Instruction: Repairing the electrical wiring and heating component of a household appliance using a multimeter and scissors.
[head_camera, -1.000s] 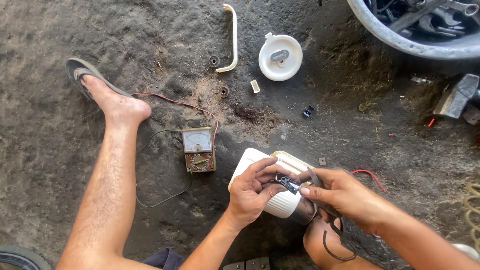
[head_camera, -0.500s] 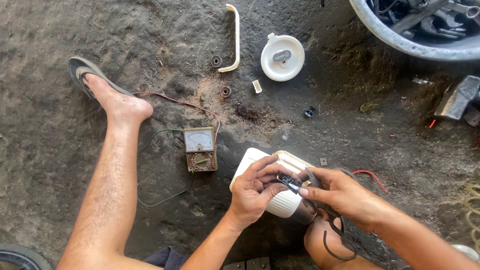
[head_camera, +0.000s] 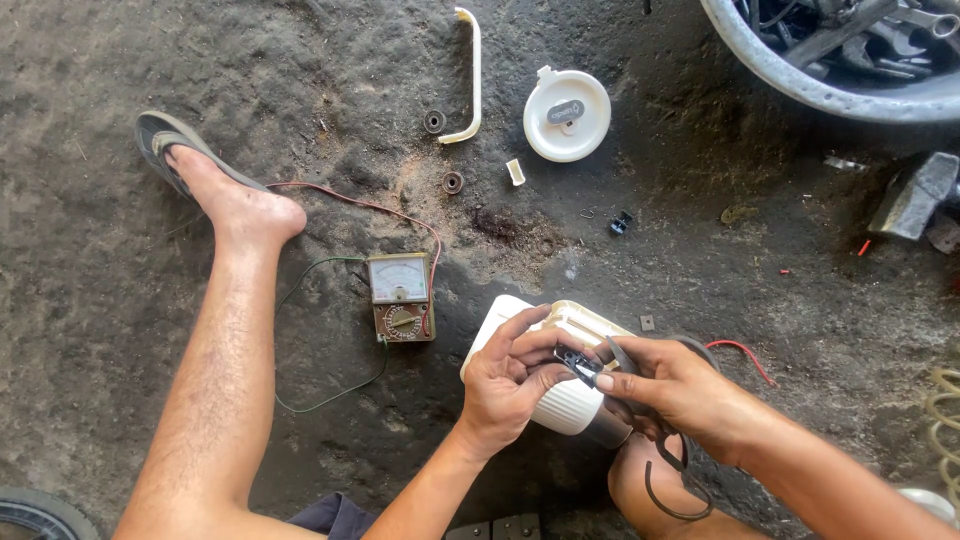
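Both hands meet over a white ribbed appliance body (head_camera: 560, 400) resting on the person's knee above the dirt floor (head_camera: 150, 330): the left hand (head_camera: 505, 385) steadies it, fingers pinched on a small black part (head_camera: 578, 362), while the right hand (head_camera: 675, 385) is closed on the same part. This looks like wiring work mid-repair; the next move calls for fine, steady fingertip control, with the meter (head_camera: 401, 296) lying near.

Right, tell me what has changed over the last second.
Almost nothing. Both hands, left and right, keep pinching the small black part over the white housing. The meter, round lid and handle lie where they were.
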